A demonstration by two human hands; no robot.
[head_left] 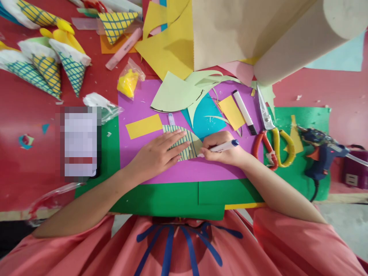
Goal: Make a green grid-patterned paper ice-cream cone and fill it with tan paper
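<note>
A pale green paper piece (186, 142) with dark blue stripes lies on the purple sheet (138, 153). My left hand (162, 151) rests flat on its left part, fingers spread and covering some of the stripes. Gripped in my right hand (220, 147) is a white marker (227, 146) with a blue end. The marker's tip is low at the paper's right side, close to the last stripe. A yellow paper strip (144, 126) and a small clear-and-blue cap (171, 119) lie just above the striped paper.
To the right are scissors (270, 134) with red and yellow handles, a glue gun (323, 149) and a black-and-white marker (244, 112). A large paper roll (299, 42) occupies the far right. Several paper cones (70, 63) lie at the far left, above a blurred phone-like object (80, 140).
</note>
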